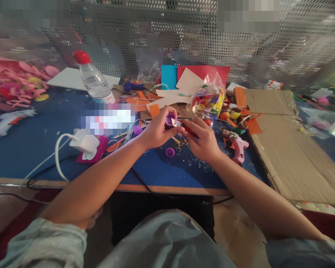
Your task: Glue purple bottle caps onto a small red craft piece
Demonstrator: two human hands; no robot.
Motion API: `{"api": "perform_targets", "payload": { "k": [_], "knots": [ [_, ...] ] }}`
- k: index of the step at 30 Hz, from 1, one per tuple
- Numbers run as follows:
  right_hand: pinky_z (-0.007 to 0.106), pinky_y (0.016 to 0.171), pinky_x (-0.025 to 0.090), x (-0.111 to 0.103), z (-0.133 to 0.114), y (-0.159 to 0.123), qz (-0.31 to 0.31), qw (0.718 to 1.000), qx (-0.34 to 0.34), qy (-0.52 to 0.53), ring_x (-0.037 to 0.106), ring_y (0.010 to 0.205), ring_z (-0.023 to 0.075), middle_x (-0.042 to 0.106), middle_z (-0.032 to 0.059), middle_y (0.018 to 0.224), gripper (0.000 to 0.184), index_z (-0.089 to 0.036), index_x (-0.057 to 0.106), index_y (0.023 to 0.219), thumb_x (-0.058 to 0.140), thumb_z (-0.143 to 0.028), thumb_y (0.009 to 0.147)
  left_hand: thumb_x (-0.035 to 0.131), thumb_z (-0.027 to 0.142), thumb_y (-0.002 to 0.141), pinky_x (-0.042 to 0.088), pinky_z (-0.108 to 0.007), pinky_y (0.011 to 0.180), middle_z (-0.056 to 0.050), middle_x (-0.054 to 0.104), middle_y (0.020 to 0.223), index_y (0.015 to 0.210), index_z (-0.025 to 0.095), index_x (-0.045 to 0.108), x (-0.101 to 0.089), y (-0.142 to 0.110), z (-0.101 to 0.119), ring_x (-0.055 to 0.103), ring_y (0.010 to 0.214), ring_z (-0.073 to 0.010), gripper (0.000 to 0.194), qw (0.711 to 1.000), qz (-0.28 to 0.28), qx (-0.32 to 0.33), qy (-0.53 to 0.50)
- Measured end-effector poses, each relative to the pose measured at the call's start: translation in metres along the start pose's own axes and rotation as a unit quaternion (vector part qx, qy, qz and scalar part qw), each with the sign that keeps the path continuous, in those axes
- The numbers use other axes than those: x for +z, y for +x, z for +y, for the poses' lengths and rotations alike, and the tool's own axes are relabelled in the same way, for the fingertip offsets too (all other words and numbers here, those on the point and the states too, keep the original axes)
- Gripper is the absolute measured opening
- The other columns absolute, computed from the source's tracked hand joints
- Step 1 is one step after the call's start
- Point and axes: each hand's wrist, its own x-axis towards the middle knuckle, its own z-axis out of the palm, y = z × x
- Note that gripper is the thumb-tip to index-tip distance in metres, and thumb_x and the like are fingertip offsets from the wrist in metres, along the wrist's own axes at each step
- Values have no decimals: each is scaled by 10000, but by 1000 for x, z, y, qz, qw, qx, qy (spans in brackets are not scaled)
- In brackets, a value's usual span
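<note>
My left hand (160, 130) is closed around a small purple plastic cap (169, 118), its hollow side facing me. Fingers of my right hand (202, 138) wrap a red-handled craft knife (187, 130), mostly covered by the hand. The knife's pale, pointed tip is at the cap's rim; whether it touches cannot be made out. Below the hands, a second purple cap (170, 152) lies on the blue tabletop (156, 169). Another purple round piece (137, 130) is left of my left hand.
A pink glue gun (239, 149) lies right of my hands, near cardboard (304, 149). Behind are a bag of colourful pieces (208, 98) and paper sheets. To the left stand a bottle (96, 82), a plugged-in white charger (85, 141) and a white glue gun (11, 120).
</note>
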Motion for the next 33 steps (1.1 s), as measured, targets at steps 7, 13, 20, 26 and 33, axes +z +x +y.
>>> {"api": "perform_targets", "payload": {
  "k": [7, 13, 20, 26, 33],
  "knots": [
    [467, 829, 633, 1, 0, 0, 0, 1000, 1, -4, 698, 902, 262, 707, 117, 1038, 396, -254, 768, 1419, 583, -375, 1090, 685, 706, 999, 507, -335, 712, -34, 621, 957, 1081, 237, 530, -4, 2, 4, 576, 781, -158, 501, 1000, -15, 2, 9],
    [463, 819, 640, 1, 0, 0, 3, 1000, 0, -7, 704, 901, 264, 721, 121, 1061, 399, -256, 762, 1425, 583, -393, 1095, 701, 703, 991, 528, -358, 724, -50, 618, 1009, 1218, 248, 498, 1, -2, 2, 603, 794, -169, 547, 1000, 16, 8, 18],
    [469, 832, 638, 2, 2, -1, 20, 1000, 1, -1, 716, 924, 272, 726, 127, 1090, 391, -246, 767, 1414, 587, -393, 1099, 729, 717, 962, 486, -339, 667, -19, 597, 933, 1149, 253, 506, 6, -2, 3, 552, 734, -150, 548, 999, 44, -8, 19],
    [452, 826, 636, 2, 1, 0, 16, 1000, 4, -8, 717, 911, 262, 735, 122, 1081, 388, -257, 768, 1409, 583, -411, 1105, 751, 771, 912, 460, -324, 647, -3, 577, 919, 1115, 248, 486, 7, -2, 3, 526, 724, -139, 621, 999, 47, -16, 20],
    [440, 836, 621, 2, -3, -1, 5, 1000, -10, -11, 715, 911, 254, 728, 119, 1058, 394, -246, 774, 1409, 568, -415, 1119, 744, 863, 841, 399, -294, 594, 33, 544, 794, 967, 239, 481, 4, 0, 2, 463, 648, -117, 688, 998, 35, -42, 32]
  ]
}}
